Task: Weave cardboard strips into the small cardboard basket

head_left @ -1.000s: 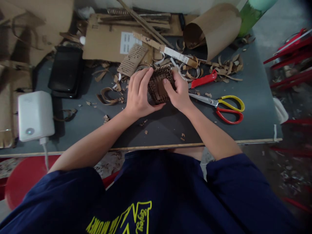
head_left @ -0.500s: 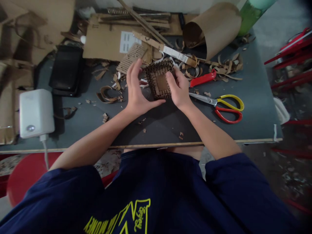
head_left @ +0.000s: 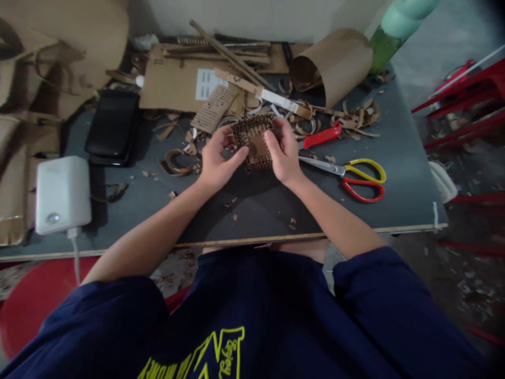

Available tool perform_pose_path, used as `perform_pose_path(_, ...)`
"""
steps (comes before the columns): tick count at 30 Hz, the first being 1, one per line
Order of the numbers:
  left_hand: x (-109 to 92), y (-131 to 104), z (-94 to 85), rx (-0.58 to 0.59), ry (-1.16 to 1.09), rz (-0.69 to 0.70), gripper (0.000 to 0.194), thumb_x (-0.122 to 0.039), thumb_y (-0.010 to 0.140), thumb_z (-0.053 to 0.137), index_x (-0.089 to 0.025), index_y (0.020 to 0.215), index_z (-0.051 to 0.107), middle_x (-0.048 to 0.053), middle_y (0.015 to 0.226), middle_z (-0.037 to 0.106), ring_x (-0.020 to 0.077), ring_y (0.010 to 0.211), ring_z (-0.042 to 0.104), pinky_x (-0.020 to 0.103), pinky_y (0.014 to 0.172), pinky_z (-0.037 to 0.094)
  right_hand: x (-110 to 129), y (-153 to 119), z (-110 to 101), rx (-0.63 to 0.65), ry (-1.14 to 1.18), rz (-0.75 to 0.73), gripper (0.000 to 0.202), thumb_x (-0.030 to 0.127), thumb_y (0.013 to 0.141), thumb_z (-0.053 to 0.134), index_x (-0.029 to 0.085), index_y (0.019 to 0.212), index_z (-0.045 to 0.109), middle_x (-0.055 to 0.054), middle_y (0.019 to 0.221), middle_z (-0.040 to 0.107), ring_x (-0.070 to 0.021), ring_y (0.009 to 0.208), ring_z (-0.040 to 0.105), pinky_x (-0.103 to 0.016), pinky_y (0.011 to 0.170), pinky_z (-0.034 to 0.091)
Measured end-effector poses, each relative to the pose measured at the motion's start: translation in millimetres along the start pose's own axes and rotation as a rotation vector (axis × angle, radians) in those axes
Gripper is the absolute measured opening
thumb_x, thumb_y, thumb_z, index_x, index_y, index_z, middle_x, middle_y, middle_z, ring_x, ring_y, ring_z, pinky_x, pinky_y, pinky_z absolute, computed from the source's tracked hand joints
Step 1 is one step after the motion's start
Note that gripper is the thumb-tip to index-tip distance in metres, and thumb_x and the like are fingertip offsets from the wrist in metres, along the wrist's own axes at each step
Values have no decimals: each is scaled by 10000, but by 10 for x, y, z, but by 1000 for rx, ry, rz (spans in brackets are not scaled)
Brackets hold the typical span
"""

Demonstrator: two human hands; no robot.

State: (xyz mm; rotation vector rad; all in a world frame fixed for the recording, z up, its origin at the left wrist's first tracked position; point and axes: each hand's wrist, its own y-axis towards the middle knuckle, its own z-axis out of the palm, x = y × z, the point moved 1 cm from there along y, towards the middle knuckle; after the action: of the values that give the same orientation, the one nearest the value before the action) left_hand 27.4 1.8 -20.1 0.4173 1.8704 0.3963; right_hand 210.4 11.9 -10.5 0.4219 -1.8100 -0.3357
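Head view: box (head_left: 256, 147) is btwn my hands, over the bench (head_left: 252, 216), open side twd me; can't tell if it touches the top. R hand (head_left: 287, 158) pinches its right wall, thumb inside, fingers outside. L hand (head_left: 221, 164) pinches the left side, thumb at the edge, fingers behind. I'd go light w/ both, as ridged walls prob. crush easily, & mind the scissors' (head_left: 338, 169) tips, just right.

In dim light, a pale wall (head_left: 276, 18) backs a dark grey desk (head_left: 410, 179) with a thin pale front edge (head_left: 236, 241), a round red stool (head_left: 35, 305) low at left, red furniture (head_left: 485, 87) at right, and scraps (head_left: 469, 275) littering the grey floor (head_left: 445, 276).
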Motion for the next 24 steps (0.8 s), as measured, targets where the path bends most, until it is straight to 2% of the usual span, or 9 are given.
perform_pose_path(4,-2,-15,17,-13,60,19,626,-686,860,605,-226,1278,529,102,1118,711,232,973,719,386,851,612,-117,11,-1,-15,-50,10,571,742,946,326,295,1301,324,-92,1248,585,-211,1068,642,-435,978,535)
perform_pose_path(8,-24,-28,29,-75,83,-16,550,-642,858,625,-209,1196,614,70,994,726,200,831,710,352,756,613,-122,60,-84,19,-63,10,607,738,940,388,330,1376,282,-98,1315,590,-211,1087,654,-443,978,558)
perform_pose_path(12,-103,-24,5,-95,83,-37,445,-579,876,634,-188,1082,687,57,943,736,186,803,698,343,762,609,-55,76,-123,92,-100,-14,635,782,919,366,334,1369,369,-73,1233,637,-212,1094,657,-428,957,570)
perform_pose_path(18,-142,-27,7,-116,63,-19,475,-605,896,612,-189,1117,672,71,1011,746,192,879,718,349,824,613,56,51,-93,97,-69,-122,500,692,935,447,280,1211,511,-76,1211,661,-220,1167,627,-442,1049,523)
perform_pose_path(21,-84,-34,32,-72,35,-25,530,-640,883,616,-202,1182,627,81,1025,737,198,880,725,354,808,622,58,54,-95,72,-90,-104,450,655,946,442,284,1188,526,-75,1209,666,-225,1168,628,-453,1065,512)
perform_pose_path(24,-21,-42,53,12,23,-35,605,-662,854,640,-222,1262,564,78,1000,726,191,809,723,337,721,624,52,59,-103,52,-100,-115,435,634,940,463,279,1183,528,-73,1191,671,-224,1148,636,-448,1055,519)
